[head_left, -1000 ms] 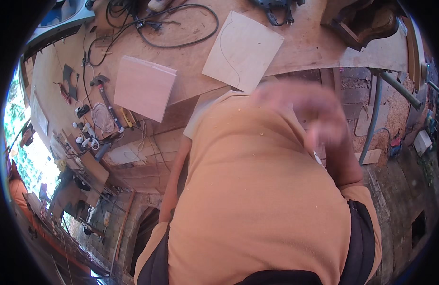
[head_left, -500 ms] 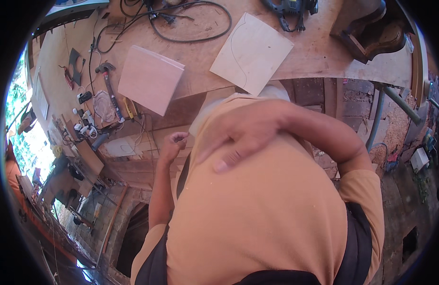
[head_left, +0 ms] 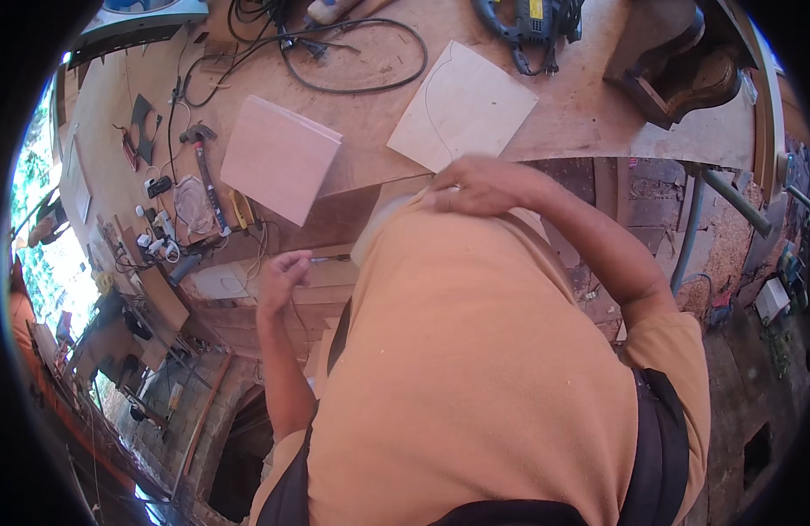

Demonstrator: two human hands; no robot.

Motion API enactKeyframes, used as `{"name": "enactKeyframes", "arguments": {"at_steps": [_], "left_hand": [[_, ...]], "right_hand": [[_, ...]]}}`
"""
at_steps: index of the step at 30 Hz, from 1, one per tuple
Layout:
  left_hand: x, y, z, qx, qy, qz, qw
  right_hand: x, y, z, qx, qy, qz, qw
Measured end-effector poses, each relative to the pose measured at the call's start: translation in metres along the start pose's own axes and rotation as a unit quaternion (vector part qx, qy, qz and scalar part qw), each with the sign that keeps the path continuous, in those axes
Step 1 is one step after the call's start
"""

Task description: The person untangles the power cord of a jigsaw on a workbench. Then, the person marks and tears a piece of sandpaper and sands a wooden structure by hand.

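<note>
Orange shirt (head_left: 475,351) beneath curled right fingers (head_left: 442,200), hold unclear; left fingers (head_left: 298,262) narrow around slim rod (head_left: 335,258)

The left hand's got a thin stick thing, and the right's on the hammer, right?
No: the head view shows the right hand at the orange shirt, not on the hammer. The left hand does hold a thin stick-like thing.

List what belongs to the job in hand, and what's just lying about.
Apparently with the job:
slim object, kind unclear, in the left hand
board with a drawn curve, nearest the right hand, which is at the shirt's front

Apparently just lying about:
stacked pinkish boards
hammer
looped black cable
black power tool
dark curved wooden piece
</note>
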State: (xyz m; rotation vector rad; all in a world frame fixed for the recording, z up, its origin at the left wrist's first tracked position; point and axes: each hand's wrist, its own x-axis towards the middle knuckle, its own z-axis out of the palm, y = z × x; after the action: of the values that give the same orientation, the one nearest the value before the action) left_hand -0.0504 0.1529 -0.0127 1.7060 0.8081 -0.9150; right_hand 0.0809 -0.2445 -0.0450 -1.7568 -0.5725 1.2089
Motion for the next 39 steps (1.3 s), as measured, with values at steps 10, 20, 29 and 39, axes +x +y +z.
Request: {"name": "enactKeyframes", "arguments": {"at_steps": [10,20,29,39], "left_hand": [[0.006,0.112,0.030,-0.309,0.015,0.190,0.932],[0.042,0.153,0.111,-0.413,-0.099,0.174,0.888],[0.042,0.164,0.175,-0.328,-0.110,0.210,0.914],[0.052,0.160,0.174,-0.304,-0.089,0.234,0.919]], "right_hand": [[0.004,0.014,-0.030,0.007,0.243,-0.065,0.968],[0.023,-0.015,-0.028,0.035,0.263,-0.177,0.948],[0.016,-0.013,-0.025,0.044,0.245,-0.154,0.956],[0.013,-0.020,-0.013,0.132,0.255,-0.114,0.951]]}}
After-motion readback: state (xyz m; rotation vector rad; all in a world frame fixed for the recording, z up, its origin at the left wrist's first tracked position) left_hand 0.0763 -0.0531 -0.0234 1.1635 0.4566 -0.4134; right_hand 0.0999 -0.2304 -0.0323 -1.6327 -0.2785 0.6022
